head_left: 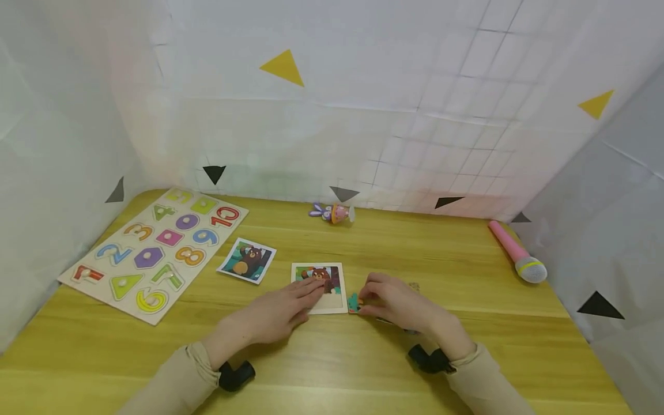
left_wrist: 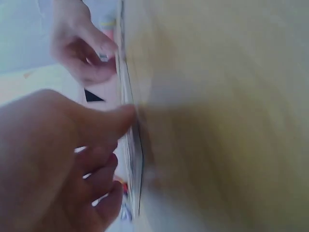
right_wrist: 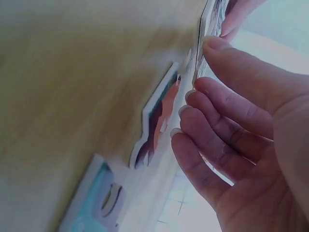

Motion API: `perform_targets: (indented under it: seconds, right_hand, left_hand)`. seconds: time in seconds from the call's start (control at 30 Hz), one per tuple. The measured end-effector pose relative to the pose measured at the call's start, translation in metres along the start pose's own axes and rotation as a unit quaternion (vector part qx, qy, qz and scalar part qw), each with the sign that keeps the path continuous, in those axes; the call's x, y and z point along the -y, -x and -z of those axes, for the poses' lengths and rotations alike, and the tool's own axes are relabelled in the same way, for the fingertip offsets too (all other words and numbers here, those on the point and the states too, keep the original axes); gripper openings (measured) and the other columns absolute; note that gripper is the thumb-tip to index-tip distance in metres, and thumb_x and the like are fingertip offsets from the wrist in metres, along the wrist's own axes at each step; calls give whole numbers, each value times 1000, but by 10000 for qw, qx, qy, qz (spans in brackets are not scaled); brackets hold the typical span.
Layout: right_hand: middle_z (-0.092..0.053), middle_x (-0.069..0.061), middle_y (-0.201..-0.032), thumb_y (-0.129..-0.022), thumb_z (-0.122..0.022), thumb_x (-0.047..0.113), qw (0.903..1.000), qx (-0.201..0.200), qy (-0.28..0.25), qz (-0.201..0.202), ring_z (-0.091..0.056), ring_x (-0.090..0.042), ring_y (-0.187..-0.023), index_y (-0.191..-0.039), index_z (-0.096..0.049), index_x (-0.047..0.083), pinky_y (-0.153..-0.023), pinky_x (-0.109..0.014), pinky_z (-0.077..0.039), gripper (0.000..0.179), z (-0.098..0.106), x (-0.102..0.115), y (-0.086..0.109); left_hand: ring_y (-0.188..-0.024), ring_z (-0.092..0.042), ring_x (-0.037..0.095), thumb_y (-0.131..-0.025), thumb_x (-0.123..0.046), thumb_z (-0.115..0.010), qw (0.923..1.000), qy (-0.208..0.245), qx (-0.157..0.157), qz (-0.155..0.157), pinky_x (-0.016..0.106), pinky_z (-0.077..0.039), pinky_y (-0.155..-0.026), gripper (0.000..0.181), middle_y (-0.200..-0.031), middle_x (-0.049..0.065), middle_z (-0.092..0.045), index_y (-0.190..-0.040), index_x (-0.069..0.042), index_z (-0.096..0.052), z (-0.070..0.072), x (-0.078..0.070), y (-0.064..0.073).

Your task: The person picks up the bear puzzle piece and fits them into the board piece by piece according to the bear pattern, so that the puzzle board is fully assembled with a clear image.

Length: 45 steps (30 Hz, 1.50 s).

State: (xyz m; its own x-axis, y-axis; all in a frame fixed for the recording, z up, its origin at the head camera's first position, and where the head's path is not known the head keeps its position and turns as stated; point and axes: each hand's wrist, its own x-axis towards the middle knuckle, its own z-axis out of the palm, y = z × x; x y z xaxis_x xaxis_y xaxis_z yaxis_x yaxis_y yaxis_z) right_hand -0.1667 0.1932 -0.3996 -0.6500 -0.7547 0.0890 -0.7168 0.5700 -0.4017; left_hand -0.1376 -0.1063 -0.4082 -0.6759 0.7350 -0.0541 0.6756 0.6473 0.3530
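The left hand (head_left: 280, 311) rests its fingers on a small jigsaw tray (head_left: 332, 304) with a bear picture, pieces filling its upper part. In the left wrist view, its thumb (left_wrist: 113, 121) lies at the tray's edge. Just right of the tray, the right hand (head_left: 396, 302) pinches a small teal puzzle piece (head_left: 353, 303) between thumb and fingers. Beside that hand lie loose puzzle pieces; the right wrist view shows a brown and orange piece (right_wrist: 157, 118) and a light blue one (right_wrist: 89, 203). The right hand partly hides them in the head view.
A card with a bear picture (head_left: 248, 261) lies left of the tray. Farther left is a wooden number and shape board (head_left: 173, 233). A small rabbit toy (head_left: 332, 213) lies at the back, and a pink toy microphone (head_left: 516, 253) at the right edge. White cloth (head_left: 332, 132) surrounds the table.
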Motion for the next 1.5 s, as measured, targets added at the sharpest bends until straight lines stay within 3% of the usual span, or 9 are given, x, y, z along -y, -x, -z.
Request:
perform_targets:
  seconds: [0.17,0.37,0.83,1.03,1.5]
  right_hand:
    - [-61,5,-97,-94,-71,25,10000,0,-65,-69,-57,-3,-83,-102,-72,13,-73,-21,-53,15,1,0,0]
    - [-61,4,-97,-95,-70,25,9999,-32,-140,-45,-57,-3,-83,-104,-72,13,-73,-23,-54,15,5,6,-6]
    - [-62,0,-98,-95,-70,26,9998,103,-47,183,-61,-15,-85,-102,-72,10,-77,-24,-52,18,-3,33,-48]
    - [-62,1,-99,-95,-71,27,9994,216,-10,273,-60,-13,-86,-100,-73,9,-79,-23,-52,19,-10,40,-65]
    - [-61,3,-100,-95,-70,27,9989,463,16,30,-58,-10,-87,-99,-71,11,-80,-22,-51,17,-21,47,-79]
  left_hand:
    - [-150,-26,36,-105,-24,-52,9995,199,-168,167,52,-31,-118,56,-164,12,-28,-154,-3,-36,10,8,18]
    - [-147,-33,35,-104,-28,-55,9987,203,-127,440,53,-36,-114,54,-160,13,-35,-151,-3,-43,17,10,32]
    - [-138,-48,31,-104,-28,-54,9985,56,-41,535,49,-44,-108,54,-162,7,-34,-152,-7,-42,11,14,30]
    - [-137,-49,31,-104,-29,-54,9985,7,-28,544,49,-45,-108,54,-162,7,-34,-152,-7,-42,11,14,28]
    - [-138,-47,30,-104,-27,-54,9982,212,2,553,49,-44,-108,54,-163,7,-31,-152,-7,-41,12,14,28]
